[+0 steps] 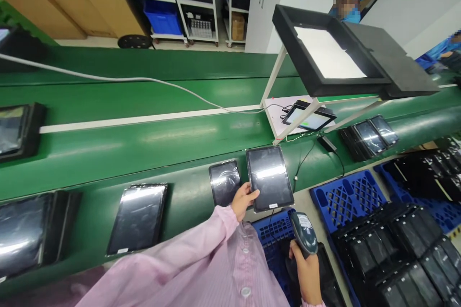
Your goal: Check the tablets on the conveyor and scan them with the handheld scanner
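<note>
My left hand point(244, 200) grips the lower left edge of a black tablet point(270, 177), thumb on its face. A small white label shows at the tablet's bottom edge. In my right hand point(306, 266) is a dark grey barcode scanner point(303, 232), held just below and right of the tablet, apart from it. Just left of the held tablet, a smaller tablet point(224, 180) lies on the green bench. Farther left lies another tablet point(139, 218) with a glossy film over it.
Stacked tablets point(25, 230) sit at the far left. A stand with a black frame point(345, 86) rises at the back right, over a lit tablet point(309, 117). Blue plastic crates point(347, 196) at right hold several black devices. A white cable point(144, 78) crosses the bench.
</note>
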Motion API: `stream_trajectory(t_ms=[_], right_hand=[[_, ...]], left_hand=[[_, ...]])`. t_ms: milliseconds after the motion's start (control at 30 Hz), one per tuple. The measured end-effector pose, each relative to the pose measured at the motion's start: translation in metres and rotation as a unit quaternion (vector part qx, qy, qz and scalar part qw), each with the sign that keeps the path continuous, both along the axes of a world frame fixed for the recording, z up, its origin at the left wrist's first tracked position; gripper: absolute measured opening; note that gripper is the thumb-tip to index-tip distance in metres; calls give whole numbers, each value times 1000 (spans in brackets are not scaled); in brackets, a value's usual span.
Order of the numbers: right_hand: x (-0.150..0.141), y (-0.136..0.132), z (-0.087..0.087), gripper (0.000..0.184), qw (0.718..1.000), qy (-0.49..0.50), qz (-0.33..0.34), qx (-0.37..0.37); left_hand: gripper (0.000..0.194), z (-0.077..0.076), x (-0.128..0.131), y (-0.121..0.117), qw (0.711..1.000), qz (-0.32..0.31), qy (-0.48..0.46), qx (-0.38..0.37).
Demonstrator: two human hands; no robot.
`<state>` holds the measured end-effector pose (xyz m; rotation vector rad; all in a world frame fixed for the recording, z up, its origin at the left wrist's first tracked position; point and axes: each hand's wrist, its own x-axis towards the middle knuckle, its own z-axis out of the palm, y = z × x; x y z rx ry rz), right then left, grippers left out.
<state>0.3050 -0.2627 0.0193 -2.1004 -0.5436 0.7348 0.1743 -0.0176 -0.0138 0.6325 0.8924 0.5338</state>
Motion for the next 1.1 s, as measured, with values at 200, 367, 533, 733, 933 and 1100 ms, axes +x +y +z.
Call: stream_trajectory(t_ms=[200,367,533,733,933,1100], right_hand=[[-9,-5,3,57,1000,8,6,-8],[-34,12,-11,45,996,43,72,10],[-75,59,-57,43,974,65,217,-27],[-121,100,-122,42,955,35,258,-140],[-140,100,-138,44,953,21,257,-160],[-145,98,-137,41,955,11,246,-168]], left_hand=[[62,-24,35,-2,994,-39,80,60],[37,-24,-6,37,909,-148,274,278],[37,-42,-101,69,877,-116,396,246],[44,-80,-202,47,847,-89,491,183],[33,-111,-232,12,842,-97,510,148],[25,-128,-233,3,834,-134,514,150]])
